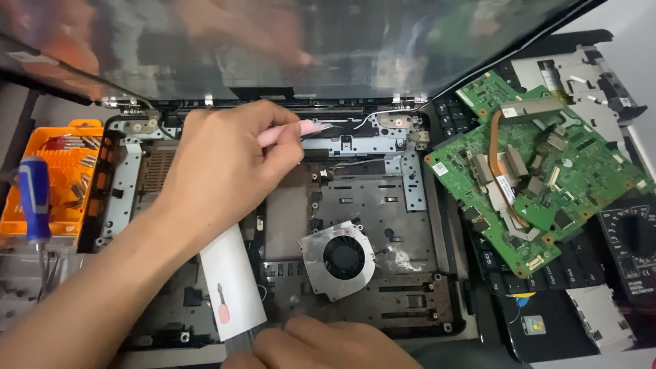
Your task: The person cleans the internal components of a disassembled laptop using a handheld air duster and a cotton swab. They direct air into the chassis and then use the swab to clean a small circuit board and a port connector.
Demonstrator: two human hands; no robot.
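An opened laptop base [383, 205] lies in front of me, its inner frame bare and a round cooling fan [339, 258] set in it. My left hand [225, 164] reaches in from the lower left and grips a slim pink tool [301, 128], whose tip lies by the rear hinge area. A white flat cleaning tool [232, 287] with dark bristles at its near end pokes out from under my left forearm. My right hand [321, 345] lies curled at the front edge of the base, right beside those bristles. Whether it holds the white tool is hidden.
A green circuit board [540, 164] with a copper heat pipe rests on a keyboard at the right. An orange parts tray [58, 178] and a blue-handled screwdriver [34, 198] stand at the left. The laptop's tilted screen [307, 41] spans the back.
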